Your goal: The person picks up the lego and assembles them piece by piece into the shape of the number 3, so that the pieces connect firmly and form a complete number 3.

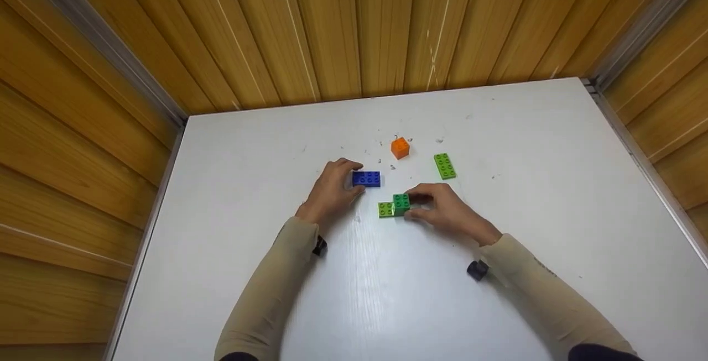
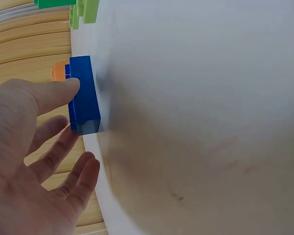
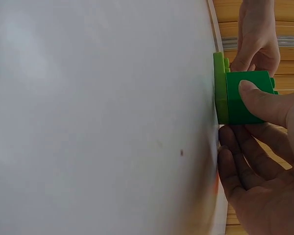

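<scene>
A blue toy building brick (image 1: 366,179) lies on the table. My left hand (image 1: 333,185) pinches its left end, the thumb on the near side and a finger on the far side. In the left wrist view the thumb presses the side of the blue brick (image 2: 87,98). A green 2x2 brick (image 1: 401,204) sits on the right half of a thin light-green plate brick (image 1: 385,210), whose left studs show. My right hand (image 1: 442,205) grips the green brick from the right. In the right wrist view its thumb lies on the green brick's side (image 3: 235,107).
An orange brick (image 1: 400,148) stands farther back on the white table (image 1: 249,151). To its right lies another light-green plate brick (image 1: 444,166). Small dark specks are scattered around the orange brick. Wood-panelled walls (image 1: 332,29) border the table's back and sides.
</scene>
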Action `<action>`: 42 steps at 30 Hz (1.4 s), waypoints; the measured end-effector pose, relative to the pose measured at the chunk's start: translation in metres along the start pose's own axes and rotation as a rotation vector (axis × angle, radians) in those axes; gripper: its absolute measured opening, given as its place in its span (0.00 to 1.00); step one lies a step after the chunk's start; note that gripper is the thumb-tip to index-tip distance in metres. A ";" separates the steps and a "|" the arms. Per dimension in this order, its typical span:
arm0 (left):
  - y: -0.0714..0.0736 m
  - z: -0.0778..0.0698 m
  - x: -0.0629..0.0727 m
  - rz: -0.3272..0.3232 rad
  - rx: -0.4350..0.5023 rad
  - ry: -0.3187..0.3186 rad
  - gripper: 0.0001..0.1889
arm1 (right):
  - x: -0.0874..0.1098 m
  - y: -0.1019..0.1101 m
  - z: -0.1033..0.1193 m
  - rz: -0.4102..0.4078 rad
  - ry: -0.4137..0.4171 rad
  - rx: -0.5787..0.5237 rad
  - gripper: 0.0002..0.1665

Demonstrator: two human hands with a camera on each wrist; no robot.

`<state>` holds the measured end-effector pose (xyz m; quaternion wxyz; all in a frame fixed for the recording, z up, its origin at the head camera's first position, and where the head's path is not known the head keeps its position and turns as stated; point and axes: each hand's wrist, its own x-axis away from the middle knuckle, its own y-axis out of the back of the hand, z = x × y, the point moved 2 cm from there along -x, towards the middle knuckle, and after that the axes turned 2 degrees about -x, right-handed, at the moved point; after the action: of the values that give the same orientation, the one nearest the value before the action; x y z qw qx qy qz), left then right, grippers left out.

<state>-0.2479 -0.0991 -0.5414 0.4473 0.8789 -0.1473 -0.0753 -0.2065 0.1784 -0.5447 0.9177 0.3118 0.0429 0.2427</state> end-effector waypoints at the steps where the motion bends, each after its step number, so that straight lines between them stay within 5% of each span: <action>1: -0.001 0.000 -0.001 0.003 -0.004 0.004 0.27 | 0.000 0.000 0.000 0.003 -0.007 0.000 0.28; 26: 0.000 0.002 0.001 0.006 0.002 0.024 0.22 | 0.000 0.002 0.002 0.021 0.021 0.006 0.26; 42: 0.014 -0.002 0.008 -0.010 0.048 0.034 0.21 | -0.001 0.002 0.004 0.029 0.020 0.021 0.26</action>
<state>-0.2421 -0.1082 -0.5289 0.4280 0.8914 -0.1369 -0.0590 -0.2076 0.1771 -0.5407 0.9103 0.3194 0.0499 0.2584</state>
